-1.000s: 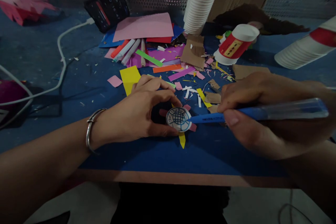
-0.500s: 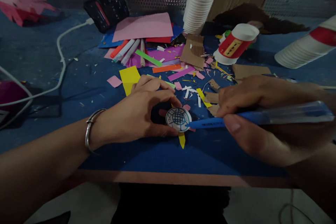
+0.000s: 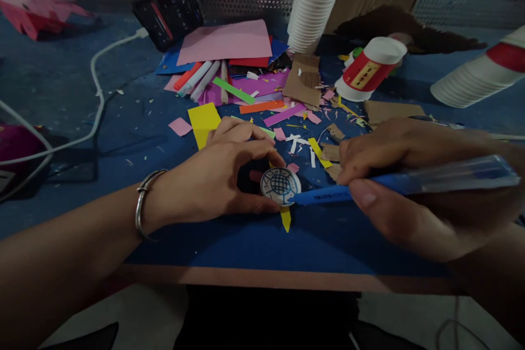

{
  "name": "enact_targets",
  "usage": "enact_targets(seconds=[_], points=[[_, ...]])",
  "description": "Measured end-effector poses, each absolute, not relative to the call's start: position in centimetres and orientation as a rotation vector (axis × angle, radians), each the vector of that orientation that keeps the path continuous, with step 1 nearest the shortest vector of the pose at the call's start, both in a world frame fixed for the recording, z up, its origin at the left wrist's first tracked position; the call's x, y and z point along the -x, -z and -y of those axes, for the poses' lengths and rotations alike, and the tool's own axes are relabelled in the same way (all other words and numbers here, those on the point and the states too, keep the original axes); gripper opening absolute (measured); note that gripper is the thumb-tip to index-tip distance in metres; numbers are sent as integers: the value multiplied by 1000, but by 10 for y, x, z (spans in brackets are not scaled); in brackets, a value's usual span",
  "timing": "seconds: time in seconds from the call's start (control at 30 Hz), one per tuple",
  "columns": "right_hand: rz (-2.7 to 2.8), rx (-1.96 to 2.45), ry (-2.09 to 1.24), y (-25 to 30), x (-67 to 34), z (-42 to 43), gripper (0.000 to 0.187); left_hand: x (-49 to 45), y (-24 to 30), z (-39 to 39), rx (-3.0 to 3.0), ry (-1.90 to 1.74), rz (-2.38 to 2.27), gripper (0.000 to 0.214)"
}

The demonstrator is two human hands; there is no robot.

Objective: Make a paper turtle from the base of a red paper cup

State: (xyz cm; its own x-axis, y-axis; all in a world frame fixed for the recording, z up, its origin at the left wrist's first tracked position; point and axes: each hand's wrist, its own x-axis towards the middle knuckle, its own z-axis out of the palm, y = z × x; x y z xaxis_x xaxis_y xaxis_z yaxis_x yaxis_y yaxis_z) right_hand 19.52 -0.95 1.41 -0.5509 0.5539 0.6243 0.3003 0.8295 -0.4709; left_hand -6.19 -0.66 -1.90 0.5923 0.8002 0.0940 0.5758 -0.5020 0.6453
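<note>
A small white paper disc (image 3: 280,186) with a blue grid drawn on it lies on the blue tabletop (image 3: 262,240) near the front edge. My left hand (image 3: 221,172) curls round its left side, thumb and forefinger pinching the disc's rim. My right hand (image 3: 410,180) grips a blue marker (image 3: 406,180), whose tip rests at the disc's lower right edge. A yellow paper strip (image 3: 285,219) pokes out from under the disc.
Coloured paper sheets (image 3: 225,41), scraps and several markers (image 3: 200,79) litter the middle. Stacks of paper cups stand behind (image 3: 314,5) and lie at right (image 3: 476,79). A decorated cup (image 3: 369,68) lies on its side. A white cable (image 3: 95,87) crosses the left.
The marker tip has slid from the disc's right middle down to its lower right edge. My left hand and the disc have stayed in place.
</note>
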Motion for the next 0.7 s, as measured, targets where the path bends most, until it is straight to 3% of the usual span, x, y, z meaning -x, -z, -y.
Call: enact_targets(seconds=[0.7], points=[[2243, 619, -264, -9, -194, 8, 18, 61, 16, 7, -2255, -476, -1115, 49]])
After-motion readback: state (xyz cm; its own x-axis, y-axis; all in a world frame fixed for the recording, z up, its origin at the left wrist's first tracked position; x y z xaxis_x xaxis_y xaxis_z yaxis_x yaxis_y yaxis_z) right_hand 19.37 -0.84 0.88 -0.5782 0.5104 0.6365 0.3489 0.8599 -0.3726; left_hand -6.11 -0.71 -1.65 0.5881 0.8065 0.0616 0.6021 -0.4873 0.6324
